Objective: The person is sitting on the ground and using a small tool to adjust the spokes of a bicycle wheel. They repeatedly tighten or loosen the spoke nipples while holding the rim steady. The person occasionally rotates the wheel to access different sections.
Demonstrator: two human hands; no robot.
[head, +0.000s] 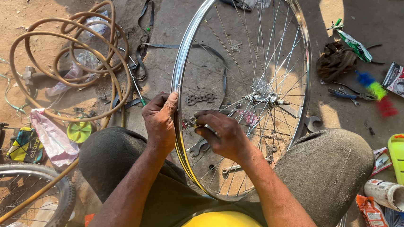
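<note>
Both hands' grip (160, 118) on wheel rim (180, 72)

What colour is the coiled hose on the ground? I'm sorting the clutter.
Tan-brown, a dull rubber shade. The coiled hose shows best in the head view, upper left.

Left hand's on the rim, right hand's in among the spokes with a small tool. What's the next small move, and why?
Probably a small turn of the tool in the right hand, where it meets a spoke close to the rim. The left hand already grips the rim's edge and the bare wheel stands propped between the knees, so it looks braced. Which way to turn cannot be judged from this view.
</note>
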